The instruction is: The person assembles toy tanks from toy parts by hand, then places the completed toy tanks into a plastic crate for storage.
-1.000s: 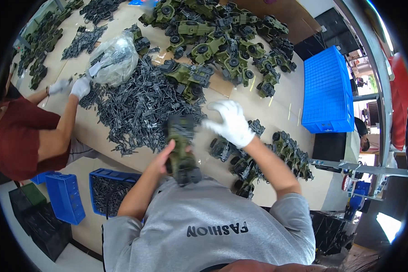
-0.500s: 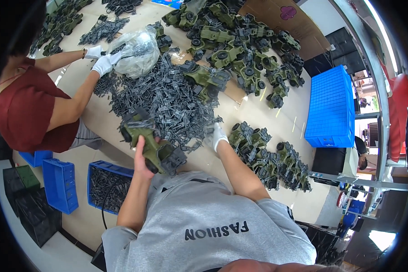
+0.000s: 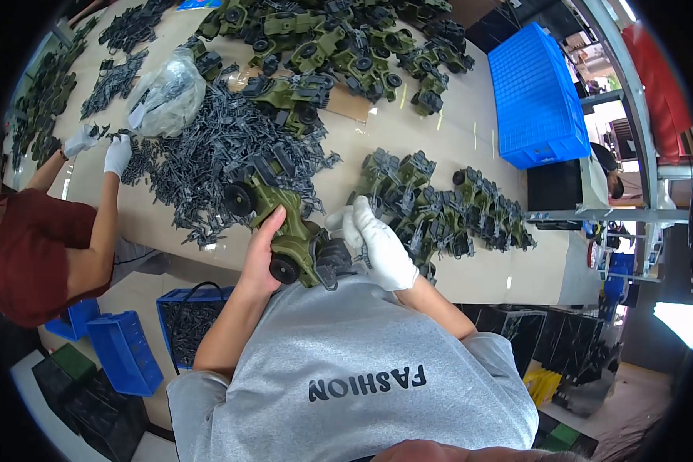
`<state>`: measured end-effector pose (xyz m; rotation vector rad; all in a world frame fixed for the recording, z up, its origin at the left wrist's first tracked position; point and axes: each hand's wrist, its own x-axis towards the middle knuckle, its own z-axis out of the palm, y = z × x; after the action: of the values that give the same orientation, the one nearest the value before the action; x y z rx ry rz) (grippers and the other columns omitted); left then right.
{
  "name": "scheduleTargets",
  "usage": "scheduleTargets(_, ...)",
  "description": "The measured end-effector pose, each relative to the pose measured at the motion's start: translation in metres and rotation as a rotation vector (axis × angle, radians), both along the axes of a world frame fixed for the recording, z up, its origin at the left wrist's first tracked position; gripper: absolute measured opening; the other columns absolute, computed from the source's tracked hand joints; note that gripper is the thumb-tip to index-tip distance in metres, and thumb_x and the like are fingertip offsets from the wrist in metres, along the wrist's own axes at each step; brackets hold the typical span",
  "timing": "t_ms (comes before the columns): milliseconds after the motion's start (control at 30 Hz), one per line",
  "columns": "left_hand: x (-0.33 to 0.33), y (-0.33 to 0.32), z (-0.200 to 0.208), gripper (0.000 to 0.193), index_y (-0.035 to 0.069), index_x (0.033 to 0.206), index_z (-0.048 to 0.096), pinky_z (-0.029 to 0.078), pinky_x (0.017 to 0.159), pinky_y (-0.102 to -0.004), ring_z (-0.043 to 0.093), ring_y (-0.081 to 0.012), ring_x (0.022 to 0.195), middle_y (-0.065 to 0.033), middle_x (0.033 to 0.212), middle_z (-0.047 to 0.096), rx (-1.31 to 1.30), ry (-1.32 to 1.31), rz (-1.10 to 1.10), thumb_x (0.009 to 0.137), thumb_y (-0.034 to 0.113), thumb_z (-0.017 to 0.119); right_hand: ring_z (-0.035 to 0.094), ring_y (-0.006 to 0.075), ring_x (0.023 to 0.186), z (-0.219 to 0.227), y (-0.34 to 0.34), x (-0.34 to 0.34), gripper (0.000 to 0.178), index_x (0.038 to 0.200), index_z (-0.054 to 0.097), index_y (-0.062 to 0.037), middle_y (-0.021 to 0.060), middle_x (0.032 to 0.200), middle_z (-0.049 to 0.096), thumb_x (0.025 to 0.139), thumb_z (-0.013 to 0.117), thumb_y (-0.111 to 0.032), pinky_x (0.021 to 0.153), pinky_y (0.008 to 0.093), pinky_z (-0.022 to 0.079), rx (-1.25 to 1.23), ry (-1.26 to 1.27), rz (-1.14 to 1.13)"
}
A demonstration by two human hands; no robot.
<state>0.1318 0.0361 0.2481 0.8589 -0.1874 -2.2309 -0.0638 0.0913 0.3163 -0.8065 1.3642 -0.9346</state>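
My bare left hand (image 3: 266, 250) grips an olive-green toy military jeep (image 3: 291, 225) with black wheels and dark grey fittings, tilted in front of my shirt. My right hand (image 3: 381, 245), in a white glove, is beside the jeep's dark grey end with its fingers bent together. A small dark grey plastic part (image 3: 363, 256) shows below those fingers; its exact shape is hard to make out. Beyond the jeep spreads a large heap of small grey plastic pieces (image 3: 215, 146). Finished-looking rows of similar toy jeeps (image 3: 439, 215) stand to the right of my right hand.
A co-worker's gloved hands (image 3: 100, 150) handle dark pieces at the left, near a clear plastic bag (image 3: 167, 96). More green jeeps (image 3: 339, 50) pile up at the back. A blue crate (image 3: 535, 96) stands at right; a blue bin of dark parts (image 3: 189, 331) is at lower left.
My right hand has come from the grey heap's edge toward the jeep. My left hand has turned the jeep and brought it rightward. The co-worker's hands have left the plastic bag.
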Motion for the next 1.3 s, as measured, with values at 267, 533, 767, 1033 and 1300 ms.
scheduleTargets(267,0.004,0.018,0.009,0.027,0.009,0.121,0.065,0.058,0.076,-0.0319,0.069,-0.0151,0.090,-0.0034,0.105,0.070,0.025,0.000,0.004,0.102,0.027,0.061,0.034,0.0088,0.069,-0.003,0.021,0.016,0.067,0.110,0.063,0.0021,-0.0057,0.069,0.034,0.111,0.024,-0.052,0.075,0.0241,0.037,-0.134,0.171,0.064)
scheduleTargets(533,0.004,0.033,0.014,0.027,0.008,0.123,0.062,0.059,0.075,-0.0321,0.069,-0.0148,0.088,-0.0035,0.103,0.068,0.002,-0.015,-0.021,0.101,0.024,0.062,0.055,0.0193,0.103,-0.033,0.045,0.008,0.068,0.094,0.054,-0.0017,0.0120,0.118,0.052,0.105,0.025,-0.063,0.097,0.0328,0.043,-0.296,0.000,0.171)
scheduleTargets(767,0.010,0.042,0.039,0.031,0.007,0.124,0.059,0.058,0.078,-0.0327,0.068,-0.0153,0.090,-0.0041,0.105,0.066,-0.103,-0.106,-0.068,0.098,0.022,0.066,0.055,0.0204,0.119,0.001,0.035,0.011,0.077,0.122,0.054,-0.0060,0.0148,0.126,0.058,0.099,0.030,-0.075,0.100,0.0348,0.046,0.129,-0.366,-0.150)
scheduleTargets(1033,0.018,0.066,0.047,0.046,0.000,0.134,0.052,0.050,0.098,-0.0346,0.062,-0.0189,0.114,-0.0098,0.127,0.063,-0.346,-0.316,-0.104,0.092,0.006,0.071,0.048,0.0201,0.134,-0.059,0.081,0.010,0.063,0.148,0.042,-0.0019,0.0125,0.147,0.049,0.109,0.033,-0.050,0.115,0.0351,0.037,0.061,-0.306,-0.093)
scheduleTargets(1300,0.018,0.065,0.035,0.046,-0.001,0.134,0.052,0.050,0.098,-0.0355,0.063,-0.0200,0.114,-0.0108,0.127,0.063,-0.400,-0.339,-0.161,0.092,0.005,0.071,0.028,0.0241,0.151,-0.037,0.081,0.005,0.058,0.155,0.026,0.0066,0.0174,0.162,0.031,0.112,0.032,-0.032,0.125,0.0366,0.021,-0.214,0.056,0.029)
